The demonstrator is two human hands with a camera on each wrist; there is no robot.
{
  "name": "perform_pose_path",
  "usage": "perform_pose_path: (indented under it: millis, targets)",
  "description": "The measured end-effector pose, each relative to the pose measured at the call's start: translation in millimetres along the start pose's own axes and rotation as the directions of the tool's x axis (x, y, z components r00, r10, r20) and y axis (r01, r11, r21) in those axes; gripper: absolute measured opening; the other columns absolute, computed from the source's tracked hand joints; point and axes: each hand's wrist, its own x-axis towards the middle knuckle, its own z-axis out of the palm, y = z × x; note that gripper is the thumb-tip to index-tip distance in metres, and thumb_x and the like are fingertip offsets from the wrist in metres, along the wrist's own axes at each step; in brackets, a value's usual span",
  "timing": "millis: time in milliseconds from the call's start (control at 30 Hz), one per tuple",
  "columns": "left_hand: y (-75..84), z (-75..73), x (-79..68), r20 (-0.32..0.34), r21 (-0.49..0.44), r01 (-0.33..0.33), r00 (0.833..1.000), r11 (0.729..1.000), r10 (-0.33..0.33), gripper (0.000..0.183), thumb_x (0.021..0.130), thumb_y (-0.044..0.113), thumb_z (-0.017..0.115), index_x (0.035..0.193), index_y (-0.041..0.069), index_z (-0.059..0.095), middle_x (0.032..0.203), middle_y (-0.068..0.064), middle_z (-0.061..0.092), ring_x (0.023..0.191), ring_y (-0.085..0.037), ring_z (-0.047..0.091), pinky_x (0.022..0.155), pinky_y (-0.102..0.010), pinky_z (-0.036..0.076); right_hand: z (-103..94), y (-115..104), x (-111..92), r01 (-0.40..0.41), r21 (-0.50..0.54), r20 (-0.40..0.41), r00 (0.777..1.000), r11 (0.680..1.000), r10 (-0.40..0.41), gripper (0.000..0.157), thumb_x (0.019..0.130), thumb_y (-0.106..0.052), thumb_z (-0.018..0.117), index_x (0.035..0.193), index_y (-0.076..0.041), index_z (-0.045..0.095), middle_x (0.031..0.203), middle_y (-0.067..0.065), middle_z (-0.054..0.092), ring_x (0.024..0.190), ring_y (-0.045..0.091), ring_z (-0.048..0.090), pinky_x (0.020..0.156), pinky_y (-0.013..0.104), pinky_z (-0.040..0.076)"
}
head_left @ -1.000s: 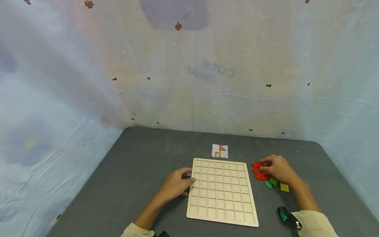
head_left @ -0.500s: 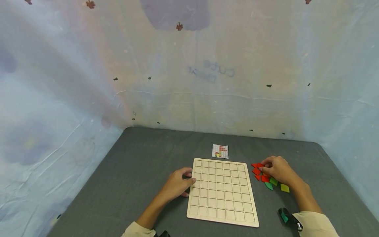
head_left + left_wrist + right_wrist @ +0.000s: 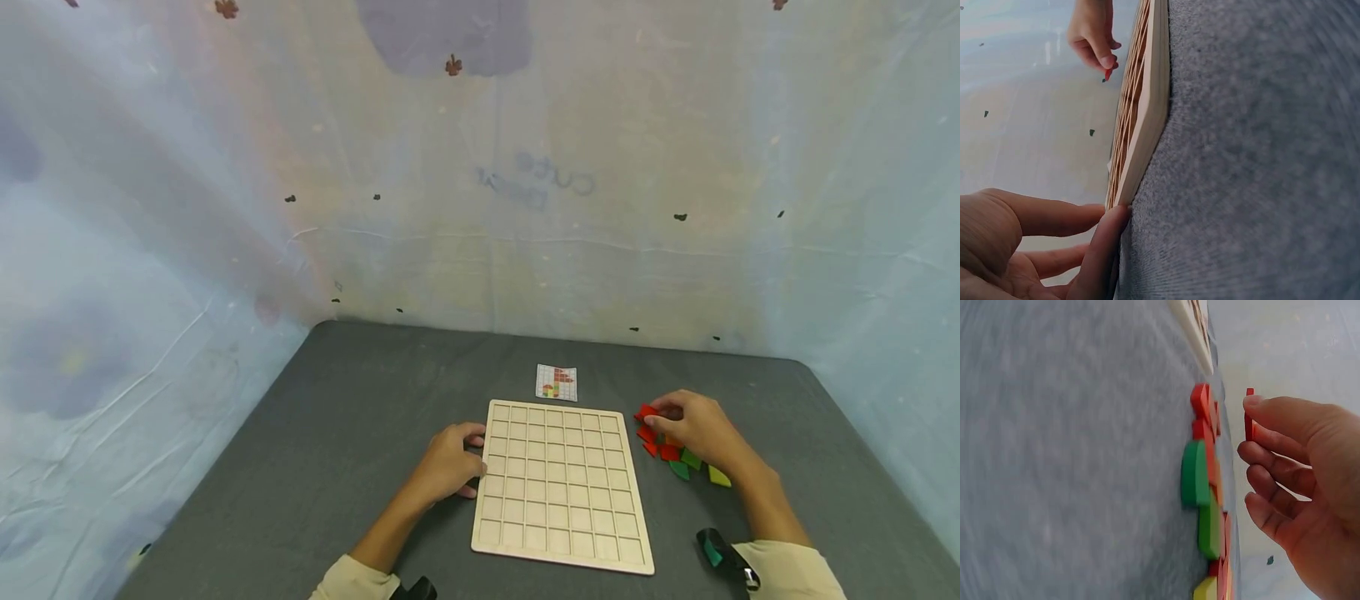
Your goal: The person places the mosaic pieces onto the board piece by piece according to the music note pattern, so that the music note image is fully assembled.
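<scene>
Left wrist, unlike right: left hand (image 3: 1016,225) touching board (image 3: 1150,119).

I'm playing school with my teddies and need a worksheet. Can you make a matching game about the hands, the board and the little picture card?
Things:
1. left hand
2. picture card
3. board
4. right hand

Matches:
A. pinches a red piece
B. pale wood, divided into squares
C. touches the board's edge
D. lies beyond the board's far edge

Right pairs: 1-C, 2-D, 3-B, 4-A
</scene>
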Motion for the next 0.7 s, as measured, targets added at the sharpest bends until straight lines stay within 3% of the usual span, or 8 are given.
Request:
perform_pose_path:
  millis: [267, 400, 700]
  targets:
    - [0.1, -2.1, -1.1, 0.016, 0.006, -0.007, 1.000, 1.000, 0.007, 0.064, 0.081, -0.011, 0.070, 0.144, -0.008, 0.058, 0.129, -0.020, 0.060, 0.097, -0.025, 0.067, 0.054, -0.036, 0.064, 8.5, -20.5, 3.0, 0.073, 0.011, -0.025, 0.997, 0.997, -0.073, 0.031, 0.097, -0.027, 0.079, 0.114, -0.001, 0.077, 0.108, 0.010, 0.073, 0.095, 0.026, 0.069, 0.082, 0.050, 0.061]
    - [-0.8, -1.8, -1.2, 0.013, 0.002, -0.001, 1.000, 1.000, 0.001, 0.065, 0.081, -0.011, 0.073, 0.144, -0.007, 0.059, 0.129, -0.019, 0.061, 0.097, -0.025, 0.067, 0.054, -0.035, 0.064, 14.8, -29.1, 5.2, 0.077, 0.038, -0.028, 0.997, 0.996, -0.076, 0.029, 0.096, -0.025, 0.080, 0.114, -0.002, 0.078, 0.109, 0.008, 0.072, 0.093, 0.021, 0.068, 0.081, 0.043, 0.061]
    - [-2.0, -1.5, -2.4, -0.001, -0.009, -0.011, 1.000, 1.000, 0.011, 0.065, 0.080, -0.012, 0.075, 0.143, -0.007, 0.059, 0.127, -0.019, 0.060, 0.096, -0.024, 0.067, 0.053, -0.034, 0.064, 25.0, -45.6, 10.9, 0.163, 0.060, -0.018, 0.987, 0.985, -0.162, 0.024, 0.096, -0.023, 0.080, 0.111, -0.004, 0.079, 0.104, 0.004, 0.072, 0.090, 0.017, 0.066, 0.078, 0.036, 0.059]
